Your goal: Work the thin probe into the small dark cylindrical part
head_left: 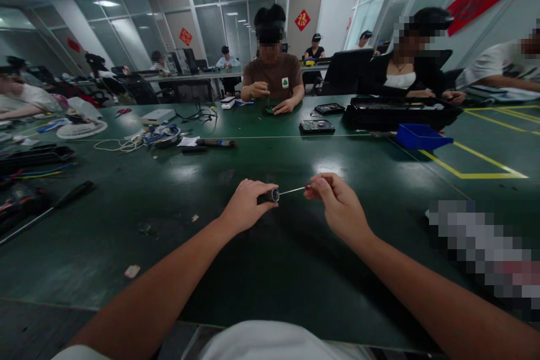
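My left hand point(246, 204) is closed around a short dark cylindrical handle point(273, 195) with a round metal end. A thin metal shaft point(292, 190) runs from that end toward my right hand point(338, 204), whose thumb and fingertips pinch the shaft's far tip, which looks reddish. Both hands hover just above the dark green table point(270, 270), close together near its middle.
A long black-handled screwdriver point(50, 208) lies at the left. A blue bin point(419, 136), a black case point(400, 112) and hard drives point(316, 126) sit farther back. Cables and tools point(162, 136) are at the mid left. Other people work across the table.
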Tool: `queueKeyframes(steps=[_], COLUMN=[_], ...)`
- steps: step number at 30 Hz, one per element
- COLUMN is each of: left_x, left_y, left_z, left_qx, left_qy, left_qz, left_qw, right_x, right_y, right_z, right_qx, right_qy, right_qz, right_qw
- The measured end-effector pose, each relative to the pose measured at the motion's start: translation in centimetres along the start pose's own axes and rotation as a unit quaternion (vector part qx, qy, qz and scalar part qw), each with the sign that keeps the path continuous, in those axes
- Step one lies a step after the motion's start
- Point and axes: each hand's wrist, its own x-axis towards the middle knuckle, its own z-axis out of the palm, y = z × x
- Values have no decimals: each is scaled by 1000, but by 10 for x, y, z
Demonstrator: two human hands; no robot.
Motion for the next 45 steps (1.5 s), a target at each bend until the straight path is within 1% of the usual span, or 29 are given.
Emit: queueKeyframes(steps=[4,8,13,17,21,23,28,30,33,36,39,41,45], left_x=[0,0,1,1,1,1,0,-1,-2,-4,-5,-5,-3], left_y=[2,4,3,2,1,1,2,3,6,10,12,12,10], left_z=[0,0,1,1,0,0,0,1,1,1,1,3,10], left_qx=[1,-3,3,3,-4,-22,-86,-95,-83,-69,-50,-23,50], left_qy=[-13,-21,-23,-28,-17,-8,38,40,20,-19,-45,-63,-123], left_qz=[-9,-17,-25,-33,-46,-54,-81,-79,-59,-32,-23,-23,-7], left_qw=[1000,1000,999,999,999,998,992,992,995,997,997,997,991], right_x=[-5,-7,-6,-5,-5,-5,-4,-4,-4,-4,-4,-4,-4], right_y=[-4,-8,-10,-11,-13,-13,-12,-12,-11,-11,-11,-10,-10], right_z=[-1,-2,-4,-5,-4,-4,-6,-6,-6,-5,-5,-5,-5], right_qx=[-87,-147,-201,-225,-234,-240,-237,-237,-233,-227,-227,-229,-226], right_qy=[-23,-41,-44,-38,-38,-36,-34,-33,-31,-32,-33,-32,-37], right_qz=[-40,-64,-90,-90,-89,-90,-88,-86,-81,-77,-72,-69,-69], right_qw=[995,986,974,970,967,966,967,967,969,970,971,970,971])
